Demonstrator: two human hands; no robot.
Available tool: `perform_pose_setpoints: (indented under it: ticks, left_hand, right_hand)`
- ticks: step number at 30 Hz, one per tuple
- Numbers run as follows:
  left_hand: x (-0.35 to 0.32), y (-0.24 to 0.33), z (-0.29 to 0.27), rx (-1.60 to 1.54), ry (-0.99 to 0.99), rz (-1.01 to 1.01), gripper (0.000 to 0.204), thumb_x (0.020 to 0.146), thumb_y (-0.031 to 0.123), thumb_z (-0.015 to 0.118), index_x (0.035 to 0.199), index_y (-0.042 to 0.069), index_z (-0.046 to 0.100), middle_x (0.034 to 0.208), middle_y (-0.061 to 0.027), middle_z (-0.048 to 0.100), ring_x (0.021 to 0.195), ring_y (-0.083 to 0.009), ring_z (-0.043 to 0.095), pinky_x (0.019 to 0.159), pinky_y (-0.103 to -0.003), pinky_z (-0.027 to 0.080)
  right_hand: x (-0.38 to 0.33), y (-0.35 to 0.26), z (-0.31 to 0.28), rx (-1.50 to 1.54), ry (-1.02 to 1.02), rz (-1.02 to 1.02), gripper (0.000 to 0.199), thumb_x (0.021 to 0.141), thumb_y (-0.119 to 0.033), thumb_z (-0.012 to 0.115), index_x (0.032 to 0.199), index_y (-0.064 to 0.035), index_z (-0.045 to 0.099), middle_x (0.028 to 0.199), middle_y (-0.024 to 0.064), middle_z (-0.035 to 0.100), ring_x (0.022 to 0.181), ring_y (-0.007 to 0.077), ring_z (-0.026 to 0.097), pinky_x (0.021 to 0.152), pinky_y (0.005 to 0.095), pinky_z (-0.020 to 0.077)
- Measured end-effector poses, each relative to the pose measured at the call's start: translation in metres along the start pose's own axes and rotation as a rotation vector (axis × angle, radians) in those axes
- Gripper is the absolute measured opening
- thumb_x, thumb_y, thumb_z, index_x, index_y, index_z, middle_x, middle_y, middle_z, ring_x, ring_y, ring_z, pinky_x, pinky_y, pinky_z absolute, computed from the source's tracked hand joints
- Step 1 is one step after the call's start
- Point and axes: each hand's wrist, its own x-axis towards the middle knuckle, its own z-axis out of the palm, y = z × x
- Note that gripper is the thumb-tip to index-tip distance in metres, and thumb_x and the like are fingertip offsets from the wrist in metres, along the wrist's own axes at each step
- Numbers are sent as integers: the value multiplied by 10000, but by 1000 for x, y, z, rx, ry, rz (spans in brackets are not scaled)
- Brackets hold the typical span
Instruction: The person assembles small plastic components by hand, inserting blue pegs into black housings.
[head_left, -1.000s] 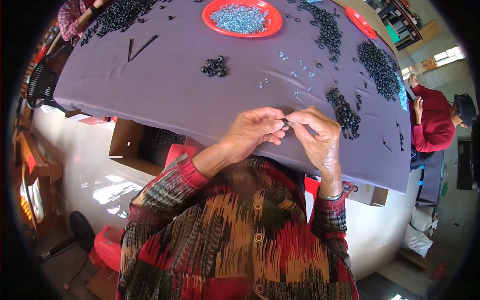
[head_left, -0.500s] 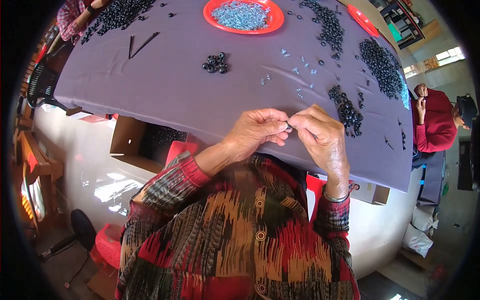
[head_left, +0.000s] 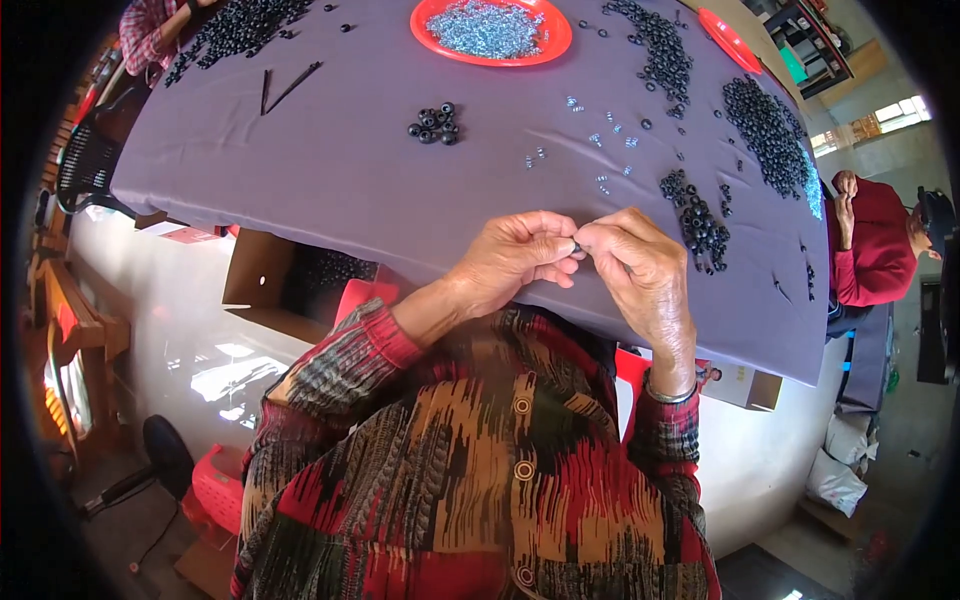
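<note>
head view shows me both hands meeting at the near edge of the desk (head_left: 330, 190), which is draped in a purple cloth. my left hand (head_left: 515, 255) and right hand (head_left: 640, 270) pinch a small dark part (head_left: 577, 247) between their fingertips, each grip narrow and closed on it; it is too small for me to tell more than that it is dark and tiny. i judge the hands are kept close to the body and just over the desk edge so the part is steady and near the eyes. just beyond the right hand lies a small heap of black rings (head_left: 698, 222), within easy reach. farther off sit a cluster of black rings (head_left: 433, 122), scattered silvery bits (head_left: 600, 140), and an orange tray (head_left: 432, 25) of silvery pieces. another person in red (head_left: 875, 250) sits at the desk's right end.
</note>
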Motion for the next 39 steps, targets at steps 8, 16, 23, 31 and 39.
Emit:
perform_pose_setpoints:
  ticks: [8, 16, 23, 31, 39]
  left_hand:
    - [0, 4, 3, -12, -12, 13, 190, 887, 89, 613, 1069, 36, 605, 942, -66, 640, 830, -146, 633, 727, -303, 555]
    - [-1, -1, 2, 233, 4, 305, 175, 878, 56, 620, 1050, 27, 632, 1003, -23, 564, 914, -120, 552, 814, -287, 481]
    - [1, -3, 5, 286, 19, 333, 182, 886, 22, 595, 1065, 17, 625, 978, -14, 541, 925, -117, 547, 845, -272, 466]
    - [-1, -8, 9, 38, 55, 218, 169, 909, 126, 597, 1026, 8, 630, 944, 2, 535, 858, -107, 513, 762, -245, 443]
    - [-3, -10, 13, 20, -10, 236, 176, 923, 141, 571, 1022, -1, 602, 887, -53, 556, 776, -178, 628, 730, -308, 508]
  right_hand:
    - [-8, 3, -3, 233, 127, 238, 215, 829, -16, 633, 1040, 19, 619, 883, 65, 647, 730, 108, 586, 665, 237, 478]
    - [-15, 15, 22, 773, -42, 562, 502, 969, -453, 408, 927, 15, 584, 714, 47, 548, 580, 91, 493, 498, 211, 392]
    - [-12, 11, 32, 1240, -82, 726, 252, 951, -252, 509, 890, -12, 558, 681, -33, 464, 473, 16, 280, 394, 190, 183]
    - [-21, 23, 50, 775, 90, 379, 379, 956, -383, 501, 741, -73, 463, 618, -43, 342, 485, 26, 278, 414, 190, 207]
    - [-19, 19, 43, 919, -39, 500, 422, 949, -438, 487, 905, -18, 500, 639, -36, 365, 497, 27, 304, 406, 190, 208]
